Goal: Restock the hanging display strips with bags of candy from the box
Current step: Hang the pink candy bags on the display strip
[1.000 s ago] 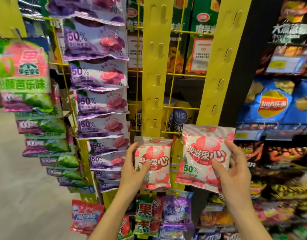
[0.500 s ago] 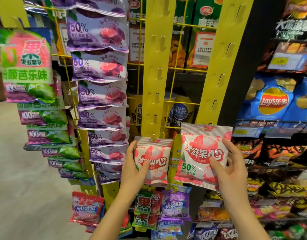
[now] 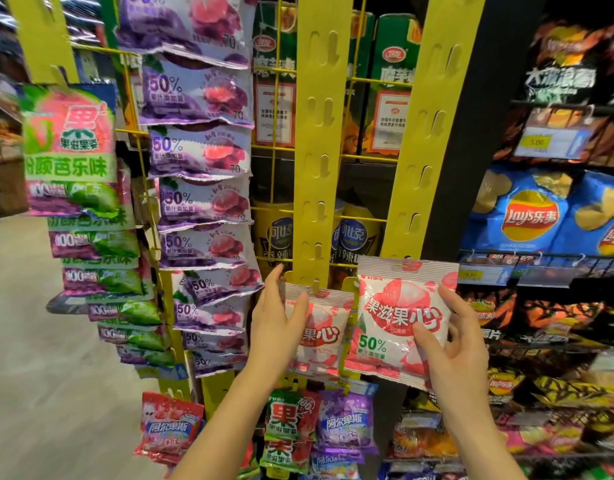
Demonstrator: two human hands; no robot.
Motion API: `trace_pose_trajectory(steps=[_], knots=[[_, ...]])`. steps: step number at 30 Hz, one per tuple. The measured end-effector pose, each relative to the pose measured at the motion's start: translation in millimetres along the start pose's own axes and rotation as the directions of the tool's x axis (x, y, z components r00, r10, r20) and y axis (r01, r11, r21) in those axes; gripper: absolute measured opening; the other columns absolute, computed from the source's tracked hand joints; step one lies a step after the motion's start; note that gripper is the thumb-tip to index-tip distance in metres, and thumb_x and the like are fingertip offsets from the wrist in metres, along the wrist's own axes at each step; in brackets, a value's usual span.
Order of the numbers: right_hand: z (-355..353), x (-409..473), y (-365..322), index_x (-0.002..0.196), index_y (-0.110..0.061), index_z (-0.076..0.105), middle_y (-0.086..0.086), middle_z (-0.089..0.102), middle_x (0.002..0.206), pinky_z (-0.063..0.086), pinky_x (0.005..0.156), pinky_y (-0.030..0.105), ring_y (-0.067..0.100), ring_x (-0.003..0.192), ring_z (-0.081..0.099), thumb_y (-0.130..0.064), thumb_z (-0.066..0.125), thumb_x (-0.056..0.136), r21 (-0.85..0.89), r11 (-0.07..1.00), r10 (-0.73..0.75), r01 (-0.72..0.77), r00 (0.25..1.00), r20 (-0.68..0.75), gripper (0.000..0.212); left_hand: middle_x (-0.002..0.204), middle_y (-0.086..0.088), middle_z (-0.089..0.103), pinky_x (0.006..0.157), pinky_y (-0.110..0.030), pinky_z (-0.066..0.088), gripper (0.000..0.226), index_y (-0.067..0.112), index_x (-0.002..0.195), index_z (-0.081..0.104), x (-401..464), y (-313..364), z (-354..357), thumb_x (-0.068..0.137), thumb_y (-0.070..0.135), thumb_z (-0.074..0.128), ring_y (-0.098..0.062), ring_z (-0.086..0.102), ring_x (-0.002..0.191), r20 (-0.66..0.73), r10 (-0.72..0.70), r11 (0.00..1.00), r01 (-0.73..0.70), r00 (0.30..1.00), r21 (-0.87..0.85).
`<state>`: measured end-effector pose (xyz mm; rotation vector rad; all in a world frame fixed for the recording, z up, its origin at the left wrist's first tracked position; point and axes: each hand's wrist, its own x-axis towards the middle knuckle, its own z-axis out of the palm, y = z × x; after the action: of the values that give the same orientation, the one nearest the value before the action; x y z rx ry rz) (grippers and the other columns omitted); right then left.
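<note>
Head view is showing two pink-and-white candy bags. My left hand (image 3: 277,327) is resting with fairly straight fingers on the hung bag (image 3: 319,336), which is hanging upright at the bottom end of the middle yellow strip (image 3: 319,140). My right hand (image 3: 451,344) is pinching the loose bag (image 3: 400,322), upright and slightly tilted, at the bottom end of the right yellow strip (image 3: 425,140).

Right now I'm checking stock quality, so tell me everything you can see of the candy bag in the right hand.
The bag is a glossy white-and-pink plastic pouch with a ribbed, sealed top edge, red Chinese lettering, a green "50%" mark and fruit artwork. It looks full, uncreased and unopened. It is tilted slightly, its top edge overlapping the foot of the right yellow strip; whether it is hooked on cannot be told. The right hand holds its right side, thumb on the front, fingers behind its edge.
</note>
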<state>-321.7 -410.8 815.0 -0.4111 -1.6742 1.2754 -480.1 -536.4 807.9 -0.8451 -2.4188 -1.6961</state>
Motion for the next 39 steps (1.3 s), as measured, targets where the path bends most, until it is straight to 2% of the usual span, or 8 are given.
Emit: trace_pose_trajectory(steps=[11,14,17,21,24,30,33,39], knots=[[0,-3,-6,0.112,-0.044,0.045,-0.027,0.046,0.117,0.047,0.081,0.017,-0.016,0.101,0.051,-0.003,0.057,0.088,0.02,1.0,-0.014,0.014,1.0,0.024,0.049,0.148,0.003,0.034,0.109,-0.027,0.027,0.059,0.021,0.146,0.025,-10,13,1,0.094,0.028,0.052,-0.012,0.032,0.135,0.01,0.1,0.995,-0.1,0.995,-0.003],[3,-3,-5,0.113,-0.044,0.044,-0.025,0.045,0.121,0.042,0.091,0.022,-0.003,0.113,0.048,-0.003,0.058,0.088,-0.02,0.999,-0.029,0.029,0.999,0.031,0.05,0.137,0.005,0.046,0.098,-0.02,0.034,0.051,0.022,0.142,0.031,-3,21,-1,0.095,0.023,0.051,-0.006,0.043,0.122,-0.002,0.163,0.986,-0.163,0.987,-0.028],[8,-1,-7,0.113,-0.046,0.043,-0.026,0.044,0.122,0.042,0.096,0.026,0.003,0.12,0.046,-0.004,0.058,0.088,-0.023,0.999,-0.037,0.039,0.998,0.057,0.051,0.107,0.011,0.055,0.075,-0.005,0.038,0.043,0.02,0.137,0.038,12,35,-9,0.096,0.017,0.048,0.001,0.054,0.094,-0.028,0.222,0.974,-0.223,0.975,-0.047],[21,3,-9,0.114,-0.048,0.042,-0.023,0.045,0.126,0.042,0.102,0.032,0.009,0.125,0.045,-0.01,0.063,0.088,-0.02,0.999,-0.041,0.043,0.994,0.104,0.051,0.09,0.006,0.057,0.07,-0.024,0.043,0.026,0.013,0.121,0.053,37,53,-26,0.096,0.015,0.047,-0.011,0.056,0.079,-0.085,0.288,0.958,-0.288,0.954,0.01],[35,6,-11,0.115,-0.048,0.041,-0.028,0.042,0.125,0.039,0.106,0.031,0.008,0.128,0.041,-0.009,0.061,0.089,-0.023,0.999,-0.037,0.041,0.989,0.14,0.051,0.079,0.009,0.057,0.062,-0.018,0.039,0.013,0.016,0.106,0.055,53,64,-38,0.097,0.014,0.047,-0.004,0.052,0.068,-0.097,0.336,0.942,-0.335,0.937,0.031],[68,12,-14,0.113,-0.048,0.043,-0.027,0.046,0.12,0.049,0.094,0.027,0.004,0.116,0.051,-0.006,0.058,0.089,0.025,1.0,-0.012,0.007,0.976,0.22,0.05,0.069,0.006,0.051,0.05,-0.017,0.03,0.018,0.009,0.114,0.051,69,75,-44,0.099,0.015,0.042,-0.008,0.045,0.058,-0.032,0.387,0.922,-0.386,0.921,0.041],[80,15,-11,0.114,-0.048,0.042,-0.024,0.047,0.121,0.052,0.092,0.035,0.008,0.115,0.054,-0.008,0.058,0.09,0.042,0.999,0.01,-0.02,0.97,0.243,0.049,0.075,-0.001,0.057,0.052,-0.019,0.033,0.025,0.012,0.124,0.045,71,75,-45,0.099,0.015,0.04,-0.009,0.048,0.059,-0.007,0.383,0.924,-0.383,0.924,0.006],[85,14,-5,0.133,-0.041,0.036,-0.012,0.048,0.128,0.058,0.074,0.026,0.0,0.099,0.062,-0.007,0.055,0.092,0.059,0.993,0.08,-0.097,0.965,0.249,0.057,0.082,-0.007,0.058,0.051,-0.012,0.035,0.034,0.015,0.133,0.037,72,72,-47,0.1,0.014,0.038,-0.007,0.05,0.062,0.016,0.396,0.918,-0.395,0.918,-0.041]])
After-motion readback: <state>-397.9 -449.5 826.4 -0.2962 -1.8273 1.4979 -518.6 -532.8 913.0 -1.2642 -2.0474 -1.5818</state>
